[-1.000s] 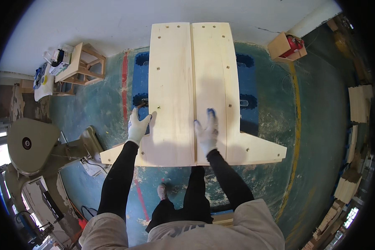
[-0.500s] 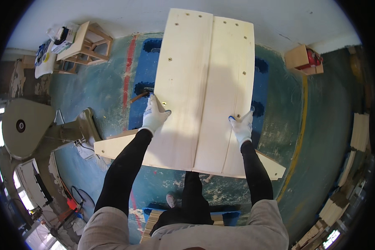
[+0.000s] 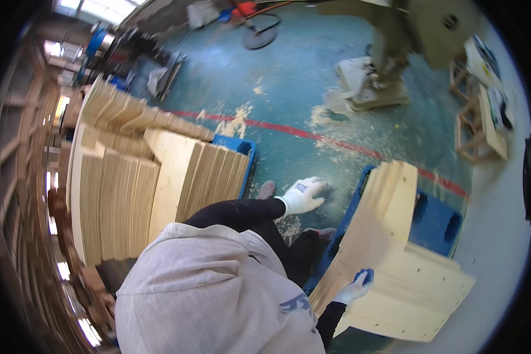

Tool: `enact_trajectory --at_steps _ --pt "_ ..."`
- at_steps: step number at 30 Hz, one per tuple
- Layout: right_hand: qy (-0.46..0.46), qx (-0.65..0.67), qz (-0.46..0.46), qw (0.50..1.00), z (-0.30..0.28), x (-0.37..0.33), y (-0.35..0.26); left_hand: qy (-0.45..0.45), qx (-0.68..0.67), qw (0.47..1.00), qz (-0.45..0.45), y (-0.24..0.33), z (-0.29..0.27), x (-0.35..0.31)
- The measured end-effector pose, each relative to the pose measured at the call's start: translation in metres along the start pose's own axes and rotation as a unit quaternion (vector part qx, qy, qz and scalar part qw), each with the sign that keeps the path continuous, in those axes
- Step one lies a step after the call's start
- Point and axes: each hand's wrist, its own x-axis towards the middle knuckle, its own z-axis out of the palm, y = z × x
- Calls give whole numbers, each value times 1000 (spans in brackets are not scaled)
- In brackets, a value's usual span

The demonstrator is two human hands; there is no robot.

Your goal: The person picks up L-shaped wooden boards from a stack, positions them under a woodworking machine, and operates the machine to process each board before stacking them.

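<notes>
My left hand [image 3: 304, 196], in a white glove, is held out over the green floor with its fingers apart and nothing in it. My right hand [image 3: 354, 289], gloved with blue fingertips, is over a pale wooden panel assembly [image 3: 416, 295], its fingers slightly bent and holding nothing I can see; whether it touches the wood I cannot tell. The assembly has wide flat boards dotted with small metal fittings and a long crosspiece at its near end. It lies on a blue pallet [image 3: 435, 219].
To the left, tall stacks of cut wooden boards [image 3: 115, 206] rest on another blue pallet [image 3: 246, 156]. A machine on a grey-green base [image 3: 383, 97] stands ahead, among sawdust. Wooden stools [image 3: 475, 127] line the white wall [image 3: 501, 194]. A red line [image 3: 289, 130] crosses the floor.
My view has swung to the left, bringing the board stacks into sight. Both hands have left the edges of the panel assembly where they rested; the left has moved away over the floor.
</notes>
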Motion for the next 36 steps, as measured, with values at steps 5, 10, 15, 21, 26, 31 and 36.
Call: enact_trajectory --at_steps 5,10,15,21,26,31,36 --pt "-253 -19 75 964 180 -65 -52 212 55 942 -255 -180 -156 -124" --pt "-436 -164 55 883 354 -171 -57 359 150 762 -518 -349 -256 -289" --pt "-634 -269 -5 725 490 -284 -24 257 82 710 -651 -402 -293 -359" --pt "-703 -331 27 629 551 -360 24 325 94 694 -635 -427 -271 -355" --pt "-684 -250 226 646 544 -346 46 360 6 684 -635 -398 -285 -342" --pt "-586 -139 418 680 532 -329 42 379 19 747 -546 -323 -235 -283" --pt "-544 -74 369 750 493 -186 -20 330 -80 826 -449 -264 -234 -149"
